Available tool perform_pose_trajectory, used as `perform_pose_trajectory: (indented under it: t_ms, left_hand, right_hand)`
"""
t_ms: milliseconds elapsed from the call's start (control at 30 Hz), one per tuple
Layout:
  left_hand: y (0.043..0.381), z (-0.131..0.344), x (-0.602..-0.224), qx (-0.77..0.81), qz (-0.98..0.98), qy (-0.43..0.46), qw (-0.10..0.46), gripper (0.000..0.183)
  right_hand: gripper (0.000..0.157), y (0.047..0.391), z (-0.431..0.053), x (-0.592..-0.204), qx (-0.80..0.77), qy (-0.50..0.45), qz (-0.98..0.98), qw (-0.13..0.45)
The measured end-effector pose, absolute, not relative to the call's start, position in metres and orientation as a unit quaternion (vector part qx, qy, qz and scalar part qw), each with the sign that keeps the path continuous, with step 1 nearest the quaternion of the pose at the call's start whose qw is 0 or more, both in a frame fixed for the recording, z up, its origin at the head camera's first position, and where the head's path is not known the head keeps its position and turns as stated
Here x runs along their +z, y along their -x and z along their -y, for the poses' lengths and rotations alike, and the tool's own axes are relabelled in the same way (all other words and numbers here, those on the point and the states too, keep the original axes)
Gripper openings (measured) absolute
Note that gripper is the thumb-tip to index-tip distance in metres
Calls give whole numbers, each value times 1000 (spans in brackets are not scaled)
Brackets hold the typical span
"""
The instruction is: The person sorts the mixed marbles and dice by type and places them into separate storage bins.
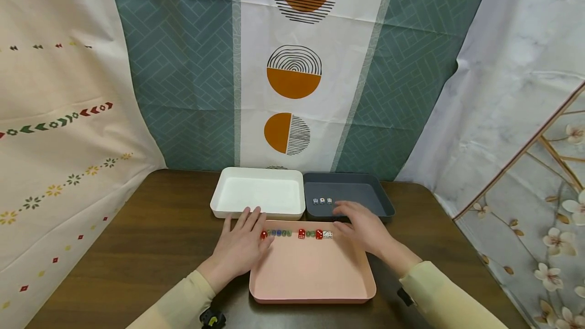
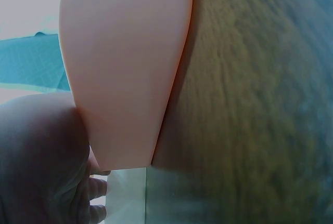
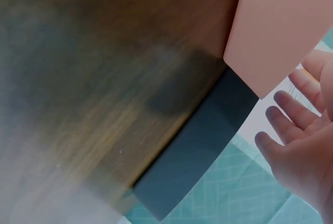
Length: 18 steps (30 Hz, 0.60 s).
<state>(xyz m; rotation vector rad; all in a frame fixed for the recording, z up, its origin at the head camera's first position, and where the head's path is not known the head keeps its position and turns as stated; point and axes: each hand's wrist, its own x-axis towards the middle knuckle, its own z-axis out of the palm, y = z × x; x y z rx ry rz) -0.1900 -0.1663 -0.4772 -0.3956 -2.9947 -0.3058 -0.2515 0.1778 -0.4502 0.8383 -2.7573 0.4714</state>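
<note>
The pink tray [image 1: 315,273] has a row of small pieces along its back: a red die [image 1: 263,235], blue and green glassy pieces [image 1: 279,233], another red die [image 1: 301,233], green pieces [image 1: 311,234], a third red die [image 1: 319,234] and white dice [image 1: 327,234]. My left hand [image 1: 242,245] lies over the tray's back left corner, fingers spread, its thumb beside the leftmost red die. Over the back right corner, my right hand [image 1: 365,230] reaches with extended fingers across the front rim of the dark tray [image 1: 361,194]. Three small white dice [image 1: 322,201] stand in that tray.
A white tray [image 1: 260,192] stands behind the pink tray, left of the dark one. All three trays are on a brown wooden table [image 1: 137,248]. Patterned cloth [image 1: 192,65] hangs behind and at both sides.
</note>
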Motion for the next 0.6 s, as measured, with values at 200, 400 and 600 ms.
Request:
perform_pose_trajectory:
  t_ms: [200,400,600]
  left_hand:
    - [190,166,-477,-99,985,132,55,74]
    - [190,167,-477,-99,984,134,55,74]
    - [190,167,-476,-100,985,133,53,74]
  right_hand:
    - [30,245,-181,-453,149,-310,930,127]
    - [26,238,-182,-454,149,-317,928,126]
    - [24,235,-181,-456,145,-307,934,113]
